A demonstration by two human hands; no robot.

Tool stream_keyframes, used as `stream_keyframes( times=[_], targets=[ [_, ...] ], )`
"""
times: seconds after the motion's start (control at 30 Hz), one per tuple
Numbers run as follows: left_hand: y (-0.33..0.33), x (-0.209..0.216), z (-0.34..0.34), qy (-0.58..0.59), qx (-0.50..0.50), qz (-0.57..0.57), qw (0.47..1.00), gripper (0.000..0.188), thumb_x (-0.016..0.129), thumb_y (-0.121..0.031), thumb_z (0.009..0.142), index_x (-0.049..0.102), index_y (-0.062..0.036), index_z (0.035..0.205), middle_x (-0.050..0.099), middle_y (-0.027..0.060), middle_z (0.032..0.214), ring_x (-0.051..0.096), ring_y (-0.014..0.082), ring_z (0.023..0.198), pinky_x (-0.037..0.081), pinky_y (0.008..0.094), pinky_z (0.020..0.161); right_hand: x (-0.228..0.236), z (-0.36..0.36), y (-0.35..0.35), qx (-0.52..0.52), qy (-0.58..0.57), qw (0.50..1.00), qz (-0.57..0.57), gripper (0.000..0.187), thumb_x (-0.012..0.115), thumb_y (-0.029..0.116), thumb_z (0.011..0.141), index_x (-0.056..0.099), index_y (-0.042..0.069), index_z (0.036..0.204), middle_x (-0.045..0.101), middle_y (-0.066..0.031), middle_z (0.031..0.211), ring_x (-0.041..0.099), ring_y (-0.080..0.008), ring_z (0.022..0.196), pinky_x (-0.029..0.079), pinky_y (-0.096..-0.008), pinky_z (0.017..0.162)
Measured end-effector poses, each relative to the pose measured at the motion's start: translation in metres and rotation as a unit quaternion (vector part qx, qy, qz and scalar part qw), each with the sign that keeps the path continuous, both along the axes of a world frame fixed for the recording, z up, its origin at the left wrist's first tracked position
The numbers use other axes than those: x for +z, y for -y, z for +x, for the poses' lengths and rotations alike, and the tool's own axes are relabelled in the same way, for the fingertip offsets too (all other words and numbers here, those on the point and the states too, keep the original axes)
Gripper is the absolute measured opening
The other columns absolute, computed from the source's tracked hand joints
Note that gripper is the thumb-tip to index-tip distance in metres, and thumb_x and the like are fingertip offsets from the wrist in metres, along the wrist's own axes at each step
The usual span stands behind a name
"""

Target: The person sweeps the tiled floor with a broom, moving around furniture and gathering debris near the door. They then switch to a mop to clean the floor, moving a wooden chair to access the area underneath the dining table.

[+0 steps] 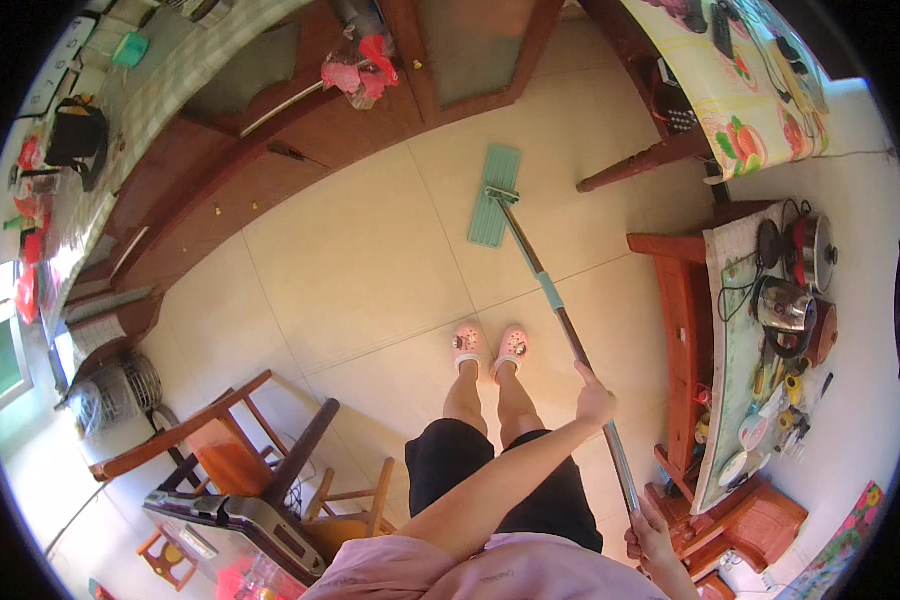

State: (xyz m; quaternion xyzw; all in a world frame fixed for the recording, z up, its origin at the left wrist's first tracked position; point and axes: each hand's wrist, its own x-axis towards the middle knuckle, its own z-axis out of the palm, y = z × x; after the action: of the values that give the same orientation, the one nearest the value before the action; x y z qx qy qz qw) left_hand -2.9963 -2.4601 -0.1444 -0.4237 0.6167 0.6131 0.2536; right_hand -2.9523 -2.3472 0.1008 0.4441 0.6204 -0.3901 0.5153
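Mop slants across the floor in front of you, its flat, ribbed green head down on the pale tiles, its pole running back toward your right side. Your left hand is closed round the pole, that arm crossing your body; a green sleeve sits on the pole between this hand and the mop's head. Your right hand grips the mop's near end, fingers curled about it. The two hands are well apart along the pole.

Your pink clogs are just left of the mop, side by side. Beyond the mop's head and to its left, a brown wooden cabinet, a red and pink plastic bag against its front. Well left of the mop, a wooden chair; beside that, a grey box-like thing, kind unclear. Right of the mop, a wooden table carrying a metal kettle, a lidded pot and jumbled small items. Right of the mop's head, a fruit-print cloth over another table, its dark wooden leg slanting toward the mop.
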Motion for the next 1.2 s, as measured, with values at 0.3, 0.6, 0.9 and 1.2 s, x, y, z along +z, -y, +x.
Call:
stream_keyframes(
  times=[0.3, 0.6, 0.9, 1.2],
  targets=[
    [0.095, 0.058, 0.124, -0.012, 0.236, 0.527, 0.817, 0.042, 0.043, -0.041, 0.083, 0.044, -0.0075, 0.108, 0.053, 0.01, 0.092, 0.055, 0.0173, 0.079, 0.044, 0.0314, 0.073, -0.047, 0.032, 0.095, -0.064, 0.015, 0.987, -0.147, 0.021, 0.047, 0.029, 0.084, 0.043, 0.014, 0.098, 0.036, 0.0005, 0.048, 0.029, -0.0081, 0.032, 0.025, -0.0245, 0.029],
    [0.221, 0.143, 0.208, 0.049, 0.397, 0.471, 0.786, 0.054, 0.03, -0.051, 0.083, 0.039, -0.0078, 0.114, 0.05, 0.016, 0.109, 0.049, 0.0313, 0.1, 0.044, 0.0452, 0.076, -0.127, 0.049, 0.248, 0.571, -0.203, 0.72, -0.337, 0.043, 0.034, 0.038, 0.086, 0.057, 0.002, 0.08, 0.058, -0.0176, 0.071, 0.059, -0.0302, 0.067, 0.046, -0.0397, 0.061],
    [0.274, 0.152, 0.215, 0.136, 0.22, 0.26, 0.93, 0.028, 0.053, -0.025, 0.081, 0.046, -0.0038, 0.098, 0.049, 0.0037, 0.062, 0.044, 0.0085, 0.045, 0.031, 0.0209, 0.037, -0.22, -0.044, 0.335, 0.633, -0.718, 0.198, -0.208, 0.02, 0.056, 0.017, 0.065, 0.06, 0.008, 0.083, 0.057, -0.0063, 0.07, 0.055, -0.024, 0.071, 0.042, -0.0378, 0.064],
    [0.25, 0.154, 0.18, 0.207, -0.004, 0.05, 0.977, 0.029, 0.058, -0.03, 0.078, 0.042, -0.0052, 0.08, 0.039, 0.0004, 0.045, 0.035, 0.0093, 0.031, 0.024, 0.0234, 0.029, -0.303, -0.077, 0.348, 0.819, -0.389, 0.231, -0.354, 0.015, 0.061, 0.02, 0.046, 0.06, 0.007, 0.055, 0.059, -0.0103, 0.061, 0.058, -0.0239, 0.067, 0.042, -0.0352, 0.065]
  ],
)
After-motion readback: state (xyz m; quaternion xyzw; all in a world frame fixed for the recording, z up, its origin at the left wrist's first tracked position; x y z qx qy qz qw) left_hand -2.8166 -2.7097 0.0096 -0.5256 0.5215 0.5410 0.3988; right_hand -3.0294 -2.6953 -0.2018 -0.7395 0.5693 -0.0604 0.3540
